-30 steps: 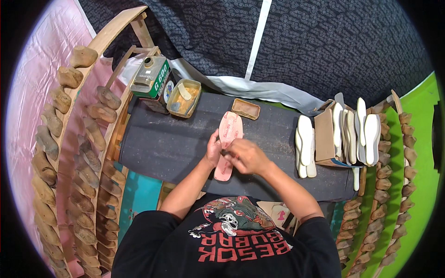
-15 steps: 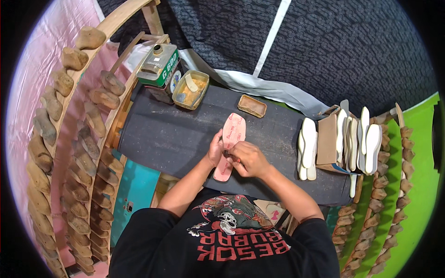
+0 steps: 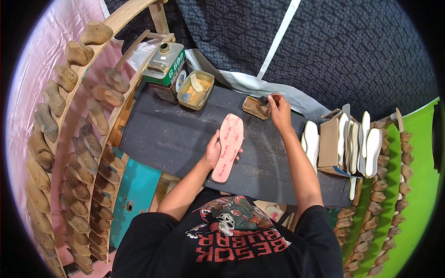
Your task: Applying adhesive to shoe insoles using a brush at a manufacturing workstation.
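Observation:
A pink shoe insole (image 3: 229, 144) with red print lies along my left hand (image 3: 213, 151), whose fingers wrap round its underside and show at its right edge. It is held over the dark table, toe end pointing away. My right hand (image 3: 281, 114) is at the far side, pinching a small brush (image 3: 276, 97) with a reddish-brown handle. Its dark end reaches over a small brownish tray (image 3: 251, 111); whether it touches what is inside, I cannot tell.
Far left on the dark table (image 3: 162, 125) stand a green-and-dark metal can (image 3: 168, 69) and a yellowish tub (image 3: 204, 95) holding a pale scraper. To the right, white soles (image 3: 309, 139) lie beside a cardboard box (image 3: 329, 139) of soles. Racks of wooden shoe lasts (image 3: 46, 125) flank both sides.
My right hand has left the insole and moved away and to the right with the brush, up to the small tray. My left hand still holds the insole, now more uncovered.

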